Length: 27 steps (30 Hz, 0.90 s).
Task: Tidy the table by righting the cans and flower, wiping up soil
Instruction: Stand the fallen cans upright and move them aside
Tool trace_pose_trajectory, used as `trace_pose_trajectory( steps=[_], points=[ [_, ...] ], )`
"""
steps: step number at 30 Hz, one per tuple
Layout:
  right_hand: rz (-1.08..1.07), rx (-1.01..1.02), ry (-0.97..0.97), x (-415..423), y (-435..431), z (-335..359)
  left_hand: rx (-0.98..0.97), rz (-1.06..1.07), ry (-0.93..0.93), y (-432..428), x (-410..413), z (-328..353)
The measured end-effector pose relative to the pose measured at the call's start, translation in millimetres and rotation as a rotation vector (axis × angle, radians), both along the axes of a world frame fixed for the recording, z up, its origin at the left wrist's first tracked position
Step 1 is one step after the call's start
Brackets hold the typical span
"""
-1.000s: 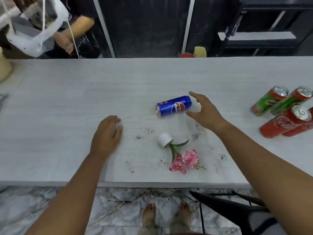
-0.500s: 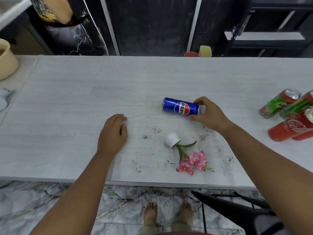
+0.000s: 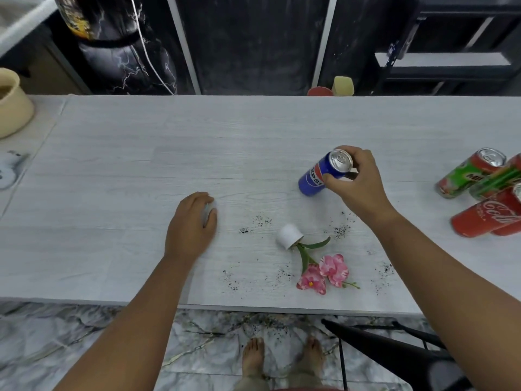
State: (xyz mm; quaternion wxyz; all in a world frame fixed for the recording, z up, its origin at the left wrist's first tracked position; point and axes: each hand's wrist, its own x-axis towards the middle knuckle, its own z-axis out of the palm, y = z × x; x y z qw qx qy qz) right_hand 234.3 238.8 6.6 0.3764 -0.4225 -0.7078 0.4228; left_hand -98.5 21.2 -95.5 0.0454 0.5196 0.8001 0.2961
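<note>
My right hand (image 3: 356,183) grips the blue Pepsi can (image 3: 317,176) near its silver top. The can is tilted, its base down on the white table (image 3: 141,153). My left hand (image 3: 191,224) lies palm-down on the table left of the spill, with a small pale patch under its fingertips that I cannot identify. A small white pot (image 3: 289,235) lies on its side with its pink flower (image 3: 324,272) stretched toward the front edge. Dark soil specks (image 3: 258,222) are scattered around the pot. At the right edge lie green-and-red cans (image 3: 465,172) and a red Coca-Cola can (image 3: 487,218).
A cream container (image 3: 12,108) stands at the far left. A red and a yellow object (image 3: 332,87) show behind the table's back edge. A black chair (image 3: 394,351) stands below the front edge at right, and my bare feet are on the marble floor.
My right hand reached the lying Pepsi can, gripped its end and has tipped it up from flat to tilted. My left hand has stayed in place.
</note>
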Motion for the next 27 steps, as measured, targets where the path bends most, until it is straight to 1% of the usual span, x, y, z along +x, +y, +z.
trace_pose_trajectory(
  steps=[4,7,12,16,20,23,27],
  points=[
    [0.055,-0.003,-0.034,-9,0,0,-0.001,0.006,0.005,0,1,2],
    [0.065,-0.059,-0.005,-14,-2,-6,0.004,0.006,0.006,0,1,3],
    [0.053,-0.213,-0.027,-14,-10,-26,0.003,0.004,-0.002,0,6,9],
    [-0.003,-0.224,0.004,-11,-21,-26,-0.023,0.015,-0.024,1,13,19],
    [-0.105,-0.211,0.055,10,-30,-22,-0.083,0.098,-0.045,16,36,33],
    [-0.184,-0.198,0.089,39,-39,-17,-0.046,0.033,-0.107,41,72,48],
    [-0.302,-0.168,0.096,89,-52,-14,0.000,-0.144,-0.161,80,131,69]
  ],
)
